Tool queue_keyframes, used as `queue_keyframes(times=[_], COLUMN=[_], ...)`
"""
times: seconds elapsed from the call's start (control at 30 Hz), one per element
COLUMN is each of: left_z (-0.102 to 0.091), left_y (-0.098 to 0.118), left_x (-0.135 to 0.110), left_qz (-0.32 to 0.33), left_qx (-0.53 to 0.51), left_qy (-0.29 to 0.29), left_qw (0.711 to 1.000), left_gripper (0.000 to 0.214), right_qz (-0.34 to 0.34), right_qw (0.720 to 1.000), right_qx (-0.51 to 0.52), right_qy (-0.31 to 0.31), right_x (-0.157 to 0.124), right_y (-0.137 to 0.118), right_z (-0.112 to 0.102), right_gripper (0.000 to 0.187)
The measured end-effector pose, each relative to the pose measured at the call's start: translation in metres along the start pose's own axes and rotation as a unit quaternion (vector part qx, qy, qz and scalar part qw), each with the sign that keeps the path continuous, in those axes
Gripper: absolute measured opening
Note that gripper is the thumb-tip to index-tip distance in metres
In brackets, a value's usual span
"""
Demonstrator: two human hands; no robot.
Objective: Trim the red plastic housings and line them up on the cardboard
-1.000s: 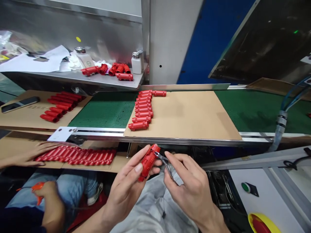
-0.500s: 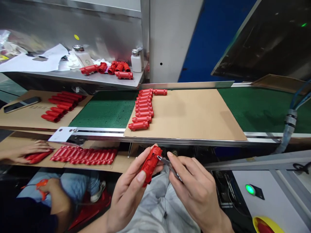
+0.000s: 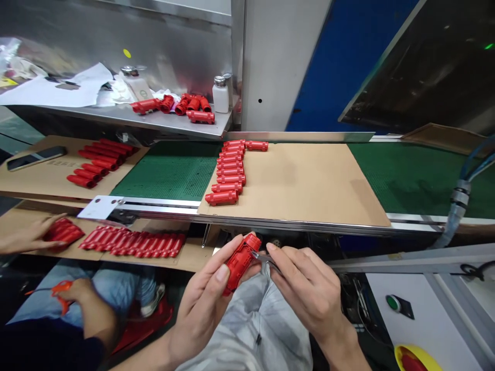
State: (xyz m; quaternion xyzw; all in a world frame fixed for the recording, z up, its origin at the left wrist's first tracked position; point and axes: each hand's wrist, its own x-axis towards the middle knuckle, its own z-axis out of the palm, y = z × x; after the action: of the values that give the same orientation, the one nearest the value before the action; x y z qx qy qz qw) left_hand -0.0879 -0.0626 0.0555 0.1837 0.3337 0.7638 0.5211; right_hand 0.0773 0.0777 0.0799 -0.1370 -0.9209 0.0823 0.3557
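My left hand (image 3: 204, 299) is closed round a red plastic part (image 3: 240, 260), held tilted in front of my lap below the conveyor's rail. My right hand (image 3: 309, 291) is closed on small metal nippers (image 3: 264, 258), whose tip touches the upper end of the red part. A row of the same red parts (image 3: 230, 172) lies along the left edge of a cardboard sheet (image 3: 305, 180) on the green conveyor belt (image 3: 170, 172).
A co-worker at the left has one hand (image 3: 27, 234) on red parts (image 3: 131, 243) on a lower cardboard and holds an orange-handled tool (image 3: 58, 291) in the other. More red parts (image 3: 98, 162), a phone (image 3: 34, 157), a steel shelf (image 3: 127, 118) with bottles (image 3: 220, 95), and buttons (image 3: 394, 303) at the right.
My hands stay together on the red part, lower in view as the view shifts. The co-worker's hand has pulled a bunch of red parts leftwards. The green button light has gone dark.
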Motion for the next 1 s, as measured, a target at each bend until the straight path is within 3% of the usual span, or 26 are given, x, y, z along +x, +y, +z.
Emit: queue_keyframes(times=[0.17,0.37,0.5,1.0], left_z=[0.006,0.011,0.010,0.012], left_y=[0.000,0.000,-0.003,-0.012], left_x=[0.002,0.005,0.003,-0.009], left_qz=[-0.015,-0.034,-0.008,-0.020], left_qx=[-0.026,-0.038,-0.016,0.071], left_qy=[-0.017,-0.021,-0.043,-0.042], left_qw=[0.999,0.998,0.999,0.996], left_gripper=[0.041,0.042,0.044,0.045], right_qz=[-0.011,-0.017,0.029,0.011], right_qw=[1.000,0.998,0.995,0.999], right_qx=[-0.011,0.026,0.041,-0.008], right_qy=[0.022,0.059,0.086,-0.039], right_x=[-0.009,-0.015,-0.012,-0.020], right_y=[0.006,0.007,0.003,0.010], right_z=[0.003,-0.003,-0.012,-0.030], right_gripper=[0.079,0.064,0.063,0.066])
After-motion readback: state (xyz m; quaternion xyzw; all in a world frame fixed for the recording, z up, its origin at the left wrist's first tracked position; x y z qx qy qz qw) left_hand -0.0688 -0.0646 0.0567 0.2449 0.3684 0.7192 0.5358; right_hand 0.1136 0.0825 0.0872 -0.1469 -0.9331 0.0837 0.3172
